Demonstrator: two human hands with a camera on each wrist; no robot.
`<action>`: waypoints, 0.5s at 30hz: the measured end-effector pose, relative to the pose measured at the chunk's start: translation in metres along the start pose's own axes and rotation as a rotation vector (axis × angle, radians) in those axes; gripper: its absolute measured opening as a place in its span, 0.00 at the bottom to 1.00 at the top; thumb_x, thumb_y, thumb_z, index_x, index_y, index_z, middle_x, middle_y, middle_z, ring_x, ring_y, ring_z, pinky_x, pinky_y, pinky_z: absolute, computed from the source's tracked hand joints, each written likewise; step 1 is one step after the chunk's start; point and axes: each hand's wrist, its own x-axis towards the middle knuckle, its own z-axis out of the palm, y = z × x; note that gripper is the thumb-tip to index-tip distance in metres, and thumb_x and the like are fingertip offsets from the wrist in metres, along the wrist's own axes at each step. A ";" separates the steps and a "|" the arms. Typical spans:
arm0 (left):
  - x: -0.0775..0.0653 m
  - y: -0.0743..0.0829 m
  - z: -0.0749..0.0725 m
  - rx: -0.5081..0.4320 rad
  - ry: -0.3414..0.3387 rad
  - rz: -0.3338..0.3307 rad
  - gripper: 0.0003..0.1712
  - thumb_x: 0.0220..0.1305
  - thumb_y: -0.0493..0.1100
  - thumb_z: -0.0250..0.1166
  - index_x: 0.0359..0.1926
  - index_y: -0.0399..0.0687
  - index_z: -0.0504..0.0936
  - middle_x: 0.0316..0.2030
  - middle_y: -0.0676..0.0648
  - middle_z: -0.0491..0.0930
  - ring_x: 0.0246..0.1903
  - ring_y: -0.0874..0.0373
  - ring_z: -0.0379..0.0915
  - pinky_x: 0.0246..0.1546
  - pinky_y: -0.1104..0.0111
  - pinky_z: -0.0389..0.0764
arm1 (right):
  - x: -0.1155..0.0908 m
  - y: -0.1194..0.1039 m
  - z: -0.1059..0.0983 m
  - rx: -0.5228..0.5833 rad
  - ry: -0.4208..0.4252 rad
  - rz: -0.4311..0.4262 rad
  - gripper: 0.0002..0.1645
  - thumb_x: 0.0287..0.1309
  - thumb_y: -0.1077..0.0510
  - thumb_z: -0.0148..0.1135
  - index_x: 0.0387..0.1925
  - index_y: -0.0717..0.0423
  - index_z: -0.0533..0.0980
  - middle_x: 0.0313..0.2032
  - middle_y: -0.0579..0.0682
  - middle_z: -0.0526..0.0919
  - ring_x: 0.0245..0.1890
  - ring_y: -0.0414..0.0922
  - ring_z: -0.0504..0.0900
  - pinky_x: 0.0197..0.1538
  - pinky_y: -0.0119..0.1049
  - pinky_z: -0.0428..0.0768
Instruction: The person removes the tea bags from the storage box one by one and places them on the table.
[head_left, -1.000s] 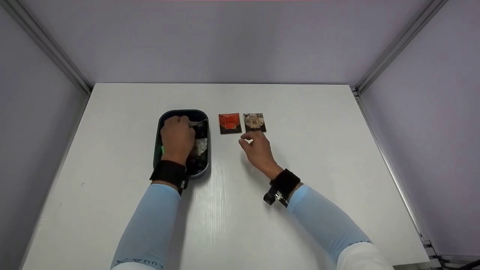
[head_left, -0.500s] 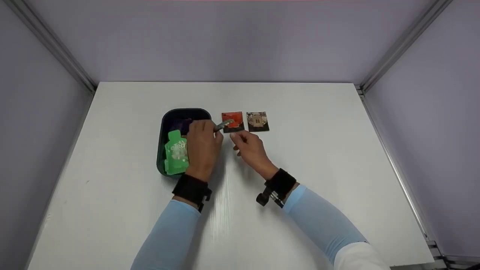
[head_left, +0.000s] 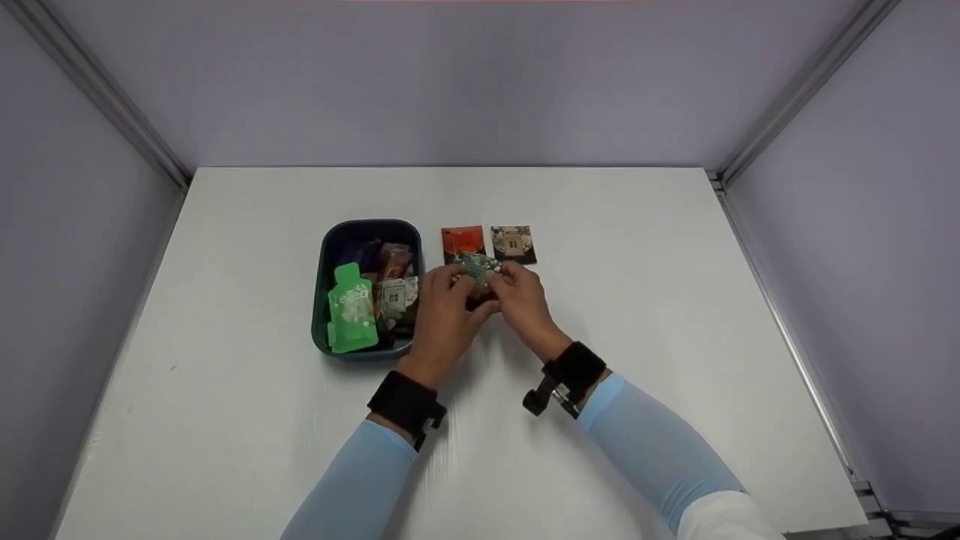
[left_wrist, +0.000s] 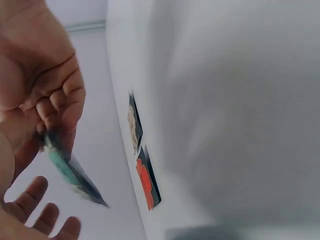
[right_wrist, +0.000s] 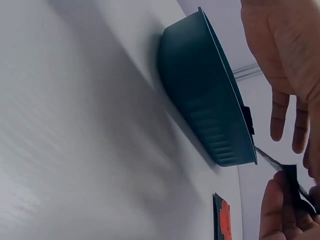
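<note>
In the head view my left hand [head_left: 444,315] and right hand [head_left: 529,304] meet over the table, holding a small green patterned sachet [head_left: 480,264] between them. The left wrist view shows the green sachet [left_wrist: 67,170] tilted, pinched by the right hand [left_wrist: 45,75] with curled fingers. There the left hand's thumb and index seem to grip the sachet too, its other fingers [left_wrist: 47,217] spread apart. Behind the hands lie a red sachet [head_left: 463,238], partly covered, and a beige-and-black sachet [head_left: 514,244], side by side.
A dark teal tray [head_left: 318,300] stands left of the hands. In it are a green pouch [head_left: 352,309], another beige-and-black sachet [head_left: 396,298], a reddish packet [head_left: 394,261] and a purple packet [head_left: 360,253]. Grey walls surround the white table [head_left: 637,300].
My left hand has come out of the tray with the green patterned sachet and moved right. My right hand now grips the sachet too. The green pouch in the tray is uncovered.
</note>
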 end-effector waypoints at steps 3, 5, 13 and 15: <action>0.000 0.001 -0.003 -0.148 -0.083 -0.160 0.25 0.66 0.49 0.71 0.57 0.41 0.77 0.66 0.36 0.67 0.67 0.42 0.63 0.64 0.51 0.71 | -0.002 0.004 -0.006 -0.022 -0.001 -0.007 0.08 0.74 0.58 0.57 0.44 0.59 0.77 0.25 0.49 0.80 0.25 0.44 0.81 0.33 0.40 0.84; 0.001 0.001 -0.007 -0.222 -0.132 -0.259 0.31 0.69 0.43 0.69 0.68 0.41 0.69 0.69 0.35 0.64 0.68 0.42 0.63 0.65 0.51 0.71 | -0.004 0.005 -0.009 -0.009 -0.018 -0.002 0.08 0.74 0.60 0.56 0.48 0.61 0.77 0.25 0.50 0.82 0.25 0.44 0.82 0.36 0.45 0.86; 0.005 -0.001 -0.015 -0.311 -0.263 -0.370 0.41 0.66 0.31 0.66 0.76 0.50 0.61 0.34 0.40 0.80 0.24 0.52 0.73 0.28 0.62 0.70 | -0.001 0.007 -0.021 -0.097 0.008 -0.044 0.09 0.74 0.54 0.59 0.46 0.55 0.80 0.30 0.47 0.79 0.29 0.43 0.75 0.32 0.36 0.76; 0.005 -0.001 -0.014 -0.335 -0.274 -0.382 0.41 0.66 0.32 0.67 0.76 0.51 0.61 0.32 0.43 0.78 0.21 0.56 0.73 0.26 0.64 0.71 | 0.001 0.007 -0.023 -0.092 0.031 -0.058 0.10 0.73 0.53 0.60 0.45 0.55 0.81 0.35 0.49 0.81 0.33 0.44 0.77 0.33 0.36 0.77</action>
